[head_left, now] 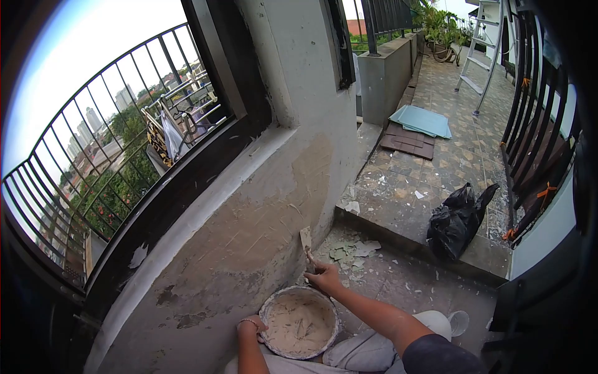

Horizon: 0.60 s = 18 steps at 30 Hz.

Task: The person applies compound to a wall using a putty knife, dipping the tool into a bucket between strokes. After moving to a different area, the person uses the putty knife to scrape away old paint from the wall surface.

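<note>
Head view: bucket (299, 289) of apparent plaster (302, 320)

Right hand (324, 278) partly hides the scraper (306, 239); bottom edge crops the sleeve (441, 355)

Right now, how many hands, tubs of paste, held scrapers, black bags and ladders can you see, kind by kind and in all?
Hands: 2, left hand and right hand
Tub of paste: 1
Held scraper: 1
Black bag: 1
Ladder: 1
Total: 6

Black plastic bag (460, 221), one, to your right; light-blue sheets (423, 120), lying on brown boards (405, 142); metal stepladder (478, 63), one, upright; green plants (441, 30) near it.
</note>
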{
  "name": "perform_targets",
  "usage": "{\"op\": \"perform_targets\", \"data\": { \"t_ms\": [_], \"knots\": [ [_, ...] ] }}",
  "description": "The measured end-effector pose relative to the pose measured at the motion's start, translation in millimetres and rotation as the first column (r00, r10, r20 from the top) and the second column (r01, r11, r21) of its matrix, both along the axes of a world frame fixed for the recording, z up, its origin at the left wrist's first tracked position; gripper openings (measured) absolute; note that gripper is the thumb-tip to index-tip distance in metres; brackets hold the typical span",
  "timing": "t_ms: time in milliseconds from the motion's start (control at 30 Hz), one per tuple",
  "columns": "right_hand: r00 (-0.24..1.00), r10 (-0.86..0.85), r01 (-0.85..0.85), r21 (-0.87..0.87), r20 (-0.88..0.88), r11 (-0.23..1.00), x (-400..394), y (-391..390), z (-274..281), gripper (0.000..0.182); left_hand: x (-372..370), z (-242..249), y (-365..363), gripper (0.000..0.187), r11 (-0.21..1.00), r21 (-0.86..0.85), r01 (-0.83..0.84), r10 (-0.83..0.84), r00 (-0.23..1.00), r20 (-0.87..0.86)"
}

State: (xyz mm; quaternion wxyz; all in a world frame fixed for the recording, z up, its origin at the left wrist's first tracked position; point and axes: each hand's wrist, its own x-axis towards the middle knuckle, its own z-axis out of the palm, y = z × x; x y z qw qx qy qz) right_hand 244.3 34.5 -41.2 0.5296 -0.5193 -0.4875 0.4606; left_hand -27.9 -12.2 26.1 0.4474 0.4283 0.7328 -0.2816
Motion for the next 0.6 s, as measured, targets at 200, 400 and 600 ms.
{"op": "perform_targets", "data": {
  "t_ms": [200,400,600],
  "knots": [
    [0.992,-0.121,0.124,-0.076,0.032,0.989,32,-10,-68,0.051,6,6,-2,0.039,1.000,0.009,-0.010,0.011,0.999,-0.044],
    [0.902,-0.335,0.357,0.034,-0.273,0.933,41,22,6,0.075,1,-7,5,0.042,0.994,-0.042,0.103,-0.104,0.994,-0.023],
    [0.978,-0.081,0.141,0.322,-0.192,0.936,48,57,86,0.071,-7,-35,9,0.037,0.996,-0.040,0.084,-0.085,0.995,-0.050]
  ]
}}
